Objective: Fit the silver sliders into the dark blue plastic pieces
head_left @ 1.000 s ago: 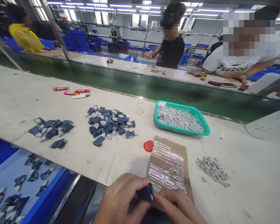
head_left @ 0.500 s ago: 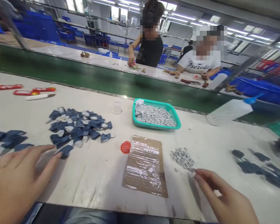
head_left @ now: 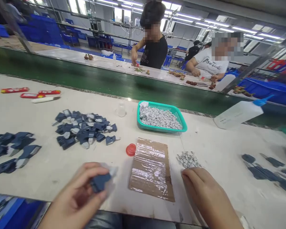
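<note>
Below the table's edge at our lower left we see a blue bin (head_left: 26,214) with dark pieces in it. Over the near part of the table (head_left: 119,198), our left hand (head_left: 69,194) has thumb and fingers clamped on a dark blue piece (head_left: 101,182), with a pale, blurred part at its far side. Our right hand (head_left: 208,190) has its fingertips together at the near edge of a small heap of grey-white bits (head_left: 187,159); we cannot tell whether a bit is pinched between them.

Between our hands lies a cardboard sheet (head_left: 151,170) under shiny film, with a red cap (head_left: 131,149) just beside its left edge. More dark blue pieces lie in a group at far left (head_left: 11,146), in a larger pile (head_left: 85,127) nearer the middle, and, blurred, at right (head_left: 264,173).

Farther off we have a clear cup (head_left: 121,109), a green basket (head_left: 162,129) of small white-grey bits, a tilted white bottle (head_left: 239,114) with a blue nozzle, and red packets (head_left: 30,95) by a white-handled tool (head_left: 45,99).

Beyond the green belt (head_left: 97,86), two co-workers, one in black (head_left: 154,52) and one in white (head_left: 211,62), face us.
</note>
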A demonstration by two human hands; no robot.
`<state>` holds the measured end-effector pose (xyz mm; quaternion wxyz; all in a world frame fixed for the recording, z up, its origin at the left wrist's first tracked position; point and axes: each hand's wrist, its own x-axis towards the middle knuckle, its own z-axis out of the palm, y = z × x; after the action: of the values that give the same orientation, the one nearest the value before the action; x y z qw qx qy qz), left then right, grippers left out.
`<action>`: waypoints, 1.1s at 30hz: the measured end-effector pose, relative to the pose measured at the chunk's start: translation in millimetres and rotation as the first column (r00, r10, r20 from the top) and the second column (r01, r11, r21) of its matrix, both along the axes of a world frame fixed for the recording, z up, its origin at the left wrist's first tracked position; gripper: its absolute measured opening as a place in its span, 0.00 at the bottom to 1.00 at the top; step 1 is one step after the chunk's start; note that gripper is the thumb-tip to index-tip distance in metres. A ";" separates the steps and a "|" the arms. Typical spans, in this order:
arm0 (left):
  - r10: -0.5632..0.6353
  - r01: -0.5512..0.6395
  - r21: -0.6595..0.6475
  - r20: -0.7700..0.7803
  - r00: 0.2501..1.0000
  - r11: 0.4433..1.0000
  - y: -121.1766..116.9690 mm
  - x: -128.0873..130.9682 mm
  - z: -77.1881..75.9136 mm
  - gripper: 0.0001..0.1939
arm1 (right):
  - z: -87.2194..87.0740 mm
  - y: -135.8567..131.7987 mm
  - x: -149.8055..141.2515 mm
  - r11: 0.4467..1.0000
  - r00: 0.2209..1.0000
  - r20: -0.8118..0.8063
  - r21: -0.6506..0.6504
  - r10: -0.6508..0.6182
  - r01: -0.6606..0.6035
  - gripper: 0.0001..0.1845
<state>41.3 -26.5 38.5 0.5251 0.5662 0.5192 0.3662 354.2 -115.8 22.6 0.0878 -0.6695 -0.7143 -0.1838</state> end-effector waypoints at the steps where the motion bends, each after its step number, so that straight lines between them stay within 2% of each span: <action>1: -0.030 0.039 -0.079 0.113 0.993 0.996 -4.8 9.1 1.3 0.13 | -0.3 -2.3 -0.8 0.999 0.999 0.030 -0.008 0.039 -0.039 0.15; 4: -0.064 0.187 -0.269 0.408 0.911 0.945 -12.7 26.6 3.3 0.17 | 3.2 -8.7 -5.1 0.991 0.987 0.089 -0.021 0.132 -0.130 0.15; 7: -0.023 0.254 -0.357 0.541 0.841 0.899 -16.7 31.0 3.8 0.19 | 9.1 -10.6 -10.2 0.988 0.981 0.116 -0.001 0.153 -0.154 0.16; 9: -0.019 0.249 -0.351 0.545 0.838 0.903 -19.3 30.0 3.3 0.18 | 10.7 -9.4 -11.4 0.990 0.983 0.119 0.001 0.139 -0.140 0.16; 13: -0.065 0.233 -0.308 0.471 0.880 0.922 -24.3 27.4 1.1 0.18 | 4.9 -5.9 -5.1 0.994 0.989 0.110 -0.041 0.101 -0.097 0.13; 19: -0.052 0.349 -0.373 0.617 0.786 0.860 -25.9 29.6 -3.0 0.18 | -8.4 -8.5 10.8 0.992 0.988 0.137 -0.115 0.073 -0.058 0.11; 22: -0.073 0.353 -0.351 0.611 0.788 0.867 -24.0 30.1 -7.5 0.18 | -10.0 -11.5 14.9 0.987 0.988 0.127 -0.144 0.087 -0.068 0.10; 25: -0.114 0.435 -0.364 0.644 0.756 0.823 -22.6 31.3 -11.1 0.19 | -6.5 -12.2 12.2 0.984 0.988 0.126 -0.164 0.092 -0.071 0.10; 28: -0.057 0.524 -0.406 0.748 0.661 0.748 -21.4 34.5 -12.6 0.15 | 1.7 -9.9 2.3 0.984 0.983 0.142 -0.154 0.114 -0.092 0.13; 30: -0.054 0.563 -0.381 0.793 0.607 0.733 -20.5 36.5 -13.9 0.15 | 7.7 -7.7 -4.6 0.984 0.979 0.159 -0.145 0.124 -0.101 0.14; 31: -0.083 0.572 -0.360 0.792 0.605 0.737 -20.0 37.2 -15.0 0.16 | 10.2 -6.7 -6.9 0.985 0.979 0.166 -0.143 0.121 -0.098 0.15; 33: -0.170 0.560 -0.330 0.730 0.662 0.760 -19.1 37.8 -17.6 0.15 | 13.5 -4.7 -8.5 0.986 0.978 0.170 -0.136 0.119 -0.096 0.14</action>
<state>79.1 -45.5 21.0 0.8727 0.3270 0.2472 0.2652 345.8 -120.4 36.1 -0.0092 -0.6150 -0.7649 -0.1916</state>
